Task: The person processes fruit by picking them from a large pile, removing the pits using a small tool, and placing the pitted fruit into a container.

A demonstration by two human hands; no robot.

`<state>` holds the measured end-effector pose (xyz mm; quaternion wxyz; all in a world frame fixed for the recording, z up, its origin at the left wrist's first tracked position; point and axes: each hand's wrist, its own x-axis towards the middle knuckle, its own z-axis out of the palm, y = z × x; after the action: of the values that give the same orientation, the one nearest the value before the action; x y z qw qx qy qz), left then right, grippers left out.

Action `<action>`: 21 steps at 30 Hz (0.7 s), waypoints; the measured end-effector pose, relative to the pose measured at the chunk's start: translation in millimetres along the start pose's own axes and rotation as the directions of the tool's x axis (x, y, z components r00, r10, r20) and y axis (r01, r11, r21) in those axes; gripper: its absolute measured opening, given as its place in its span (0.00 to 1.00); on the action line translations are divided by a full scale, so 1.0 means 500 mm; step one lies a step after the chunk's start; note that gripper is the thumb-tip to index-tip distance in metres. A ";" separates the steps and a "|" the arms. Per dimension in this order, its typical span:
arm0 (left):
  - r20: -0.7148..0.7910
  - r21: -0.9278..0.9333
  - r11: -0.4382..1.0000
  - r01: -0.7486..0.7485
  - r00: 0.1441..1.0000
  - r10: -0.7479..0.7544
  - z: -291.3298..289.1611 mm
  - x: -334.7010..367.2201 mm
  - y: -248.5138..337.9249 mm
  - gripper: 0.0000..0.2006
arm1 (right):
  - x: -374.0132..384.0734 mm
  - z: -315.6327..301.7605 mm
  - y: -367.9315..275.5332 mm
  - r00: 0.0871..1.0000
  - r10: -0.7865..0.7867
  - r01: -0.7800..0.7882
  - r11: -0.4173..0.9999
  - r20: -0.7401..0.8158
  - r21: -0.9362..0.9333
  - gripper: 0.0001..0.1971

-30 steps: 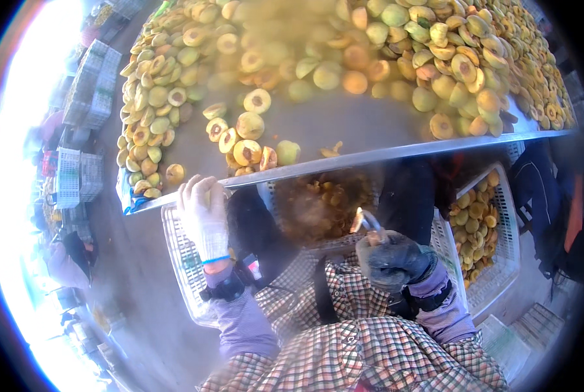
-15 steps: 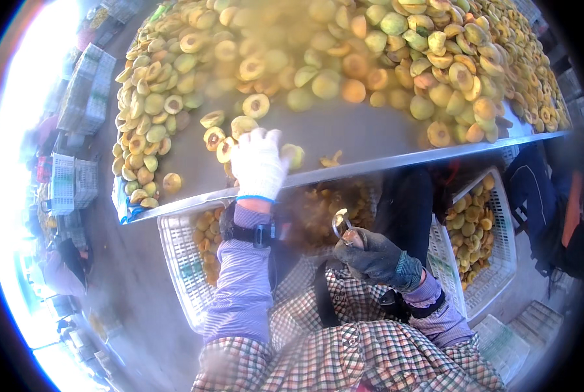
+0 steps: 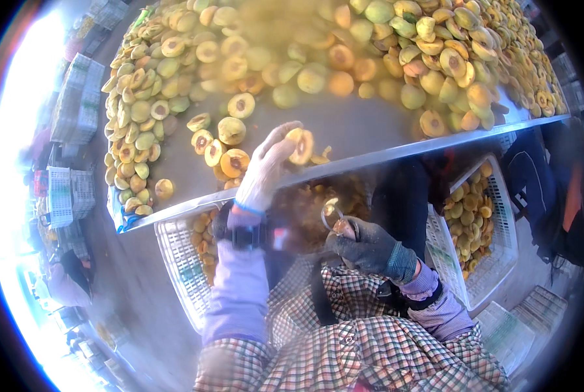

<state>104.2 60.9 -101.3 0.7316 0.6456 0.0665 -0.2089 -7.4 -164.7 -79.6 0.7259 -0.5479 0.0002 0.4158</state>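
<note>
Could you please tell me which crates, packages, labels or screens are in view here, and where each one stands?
White slatted crate: under the table edge, lower left, holding fruit halves.
White slatted crate: lower right, holding fruit halves.
Stacked white crates: far left, on the ground.
Wrist device: dark band on the left hand's wrist.
No labels or signs legible.

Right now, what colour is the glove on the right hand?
Dark grey, on the right hand holding a small metal tool; head view.

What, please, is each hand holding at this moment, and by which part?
The left hand pinches a halved peach by its rim. The right hand grips a looped metal tool by its handle.
</note>
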 end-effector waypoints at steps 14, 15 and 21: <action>-0.162 -0.010 0.961 -0.277 0.949 0.272 0.160 -0.154 0.055 0.18 | -0.013 0.016 -0.051 0.890 -0.447 0.300 0.721 -0.089 -0.624 0.20; -0.137 -0.142 0.954 -0.266 0.959 0.247 0.164 -0.160 0.059 0.18 | -0.017 0.022 -0.070 0.893 -0.441 0.292 0.715 -0.086 -0.635 0.19; -0.222 -0.204 0.945 -0.254 0.953 0.208 0.215 -0.183 0.094 0.23 | -0.014 0.036 -0.074 0.827 -0.562 0.433 0.640 -0.002 -0.635 0.15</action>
<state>21.4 -19.7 -7.7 0.8107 0.5771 0.0862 -0.0472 2.4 -156.4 -39.8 0.5917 -0.7686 -0.2126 0.1186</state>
